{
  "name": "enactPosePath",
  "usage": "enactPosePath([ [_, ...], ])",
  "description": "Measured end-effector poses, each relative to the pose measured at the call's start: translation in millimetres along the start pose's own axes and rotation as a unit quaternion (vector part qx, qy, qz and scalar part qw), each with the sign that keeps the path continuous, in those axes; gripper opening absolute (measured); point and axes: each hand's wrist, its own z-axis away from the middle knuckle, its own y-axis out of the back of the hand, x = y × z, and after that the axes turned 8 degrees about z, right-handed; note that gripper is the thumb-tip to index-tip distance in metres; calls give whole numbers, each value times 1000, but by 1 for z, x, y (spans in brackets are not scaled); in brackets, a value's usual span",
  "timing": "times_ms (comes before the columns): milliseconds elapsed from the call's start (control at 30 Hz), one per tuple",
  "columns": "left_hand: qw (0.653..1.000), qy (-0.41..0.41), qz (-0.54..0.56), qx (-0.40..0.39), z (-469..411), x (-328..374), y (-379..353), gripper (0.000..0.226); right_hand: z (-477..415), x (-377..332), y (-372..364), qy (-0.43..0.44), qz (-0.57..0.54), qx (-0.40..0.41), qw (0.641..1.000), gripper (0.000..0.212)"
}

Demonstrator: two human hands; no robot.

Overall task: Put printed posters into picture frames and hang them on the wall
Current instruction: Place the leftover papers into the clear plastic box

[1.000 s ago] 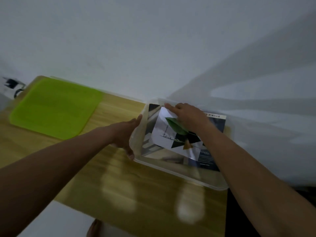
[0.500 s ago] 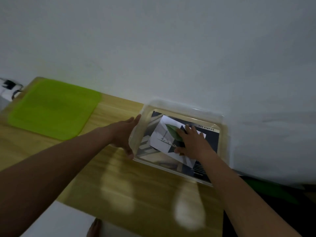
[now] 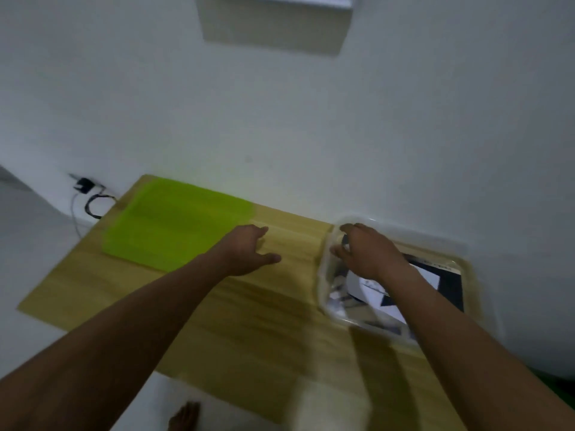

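Note:
A clear plastic bin point(image 3: 323, 275) sits at the right end of the wooden table point(image 3: 217, 321). Inside it lie printed posters: a white one with black shapes point(image 3: 370, 293) on top of a dark one point(image 3: 451, 284). My right hand point(image 3: 367, 253) is at the bin's far-left corner, with fingers and thumb curled round the rim there. To the left of the bin, my left hand point(image 3: 249, 250) hovers just over the bare table with relaxed fingers, holding nothing. No picture frame is in view. The picture is blurred.
A lime-green mat point(image 3: 174, 222) covers the table's far-left part. A white wall stands right behind the table, with a pale boxy fixture point(image 3: 273, 23) high up. A plugged charger and looped cable point(image 3: 87, 191) hang left of the table. My bare foot point(image 3: 183, 418) shows below.
My left hand let go of the bin's left side and moved left over the table. My right hand left the posters and took the bin's far-left corner. The view swung up and left.

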Motion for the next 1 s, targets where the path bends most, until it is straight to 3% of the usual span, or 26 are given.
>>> enactPosePath([
  [233, 996, 10, 47, 74, 21, -153, 87, 70, -47, -158, -12, -56, -37, 7, 998, 54],
  [433, 992, 64, 75, 74, 11, -272, 145, 73, -90, -249, -47, -159, -142, 1, 977, 53],
  [667, 988, 124, 49, 80, -16, -352, 162, 83, -129, -281, -90, -269, -177, -14, 947, 60],
  [933, 978, 174, 109, 28, -35, -385, 152, 70, -151, -286, -118, -300, -248, -35, 921, 56],
  [1000, 973, 185, 136, 15, -35, -389, 153, 78, -151, -285, -122, -314, -300, -28, 900, 62],
])
